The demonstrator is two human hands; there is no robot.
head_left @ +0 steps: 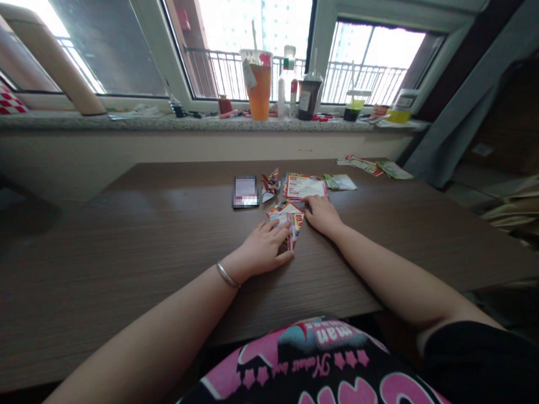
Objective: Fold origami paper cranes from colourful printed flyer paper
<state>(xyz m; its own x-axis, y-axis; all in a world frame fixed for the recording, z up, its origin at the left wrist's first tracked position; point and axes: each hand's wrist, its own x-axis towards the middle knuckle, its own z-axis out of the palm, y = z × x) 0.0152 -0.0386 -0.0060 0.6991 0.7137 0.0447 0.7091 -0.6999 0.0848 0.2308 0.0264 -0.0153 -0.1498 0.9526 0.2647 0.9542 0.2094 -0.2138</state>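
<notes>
My left hand (265, 246) lies on a folded, printed paper flyer (298, 223), its fingers stretched over the sheet and the thumb apart. That flyer has pointed, triangular folds, and part of it is hidden under the fingers. My right hand (323, 215) rests on the table just right of the flyer. Its fingertips touch the lower edge of a flat leaflet pile (306, 186), and its thumb is close to the folded flyer. Behind the flyer stands a colourful folded-paper piece (270, 184). Left of that lies a phone (246, 192) with a blurred screen.
Green-and-white leaflets (340, 182) lie right of the pile, and more leaflets (364, 164) are at the table's far right. Along the windowsill (168, 124) stand a large orange drink cup (260, 84), a dark cup (309, 98), bottles and small items. The wooden table (126, 241) extends both ways.
</notes>
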